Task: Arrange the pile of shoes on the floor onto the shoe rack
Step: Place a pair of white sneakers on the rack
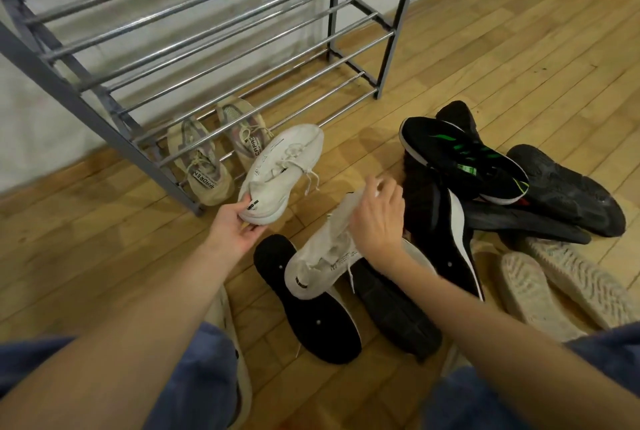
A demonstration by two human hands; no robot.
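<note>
My left hand [237, 227] grips the heel of a white sneaker [284, 168], its toe pointing toward the grey metal shoe rack [214, 49]. My right hand [379, 218] holds the matching white sneaker [323, 256] by its front part, above the pile on the floor. A beige pair [211, 152] sits on the rack's bottom tier at its left end. The other tiers that I can see hold nothing.
The pile lies on the wooden floor to the right: a black sneaker with green stripes [464, 156], dark shoes [568, 187], black-soled shoes upside down [304, 298], and two beige soles [554, 284]. My knees in blue trousers fill the bottom edge. A wall stands behind the rack.
</note>
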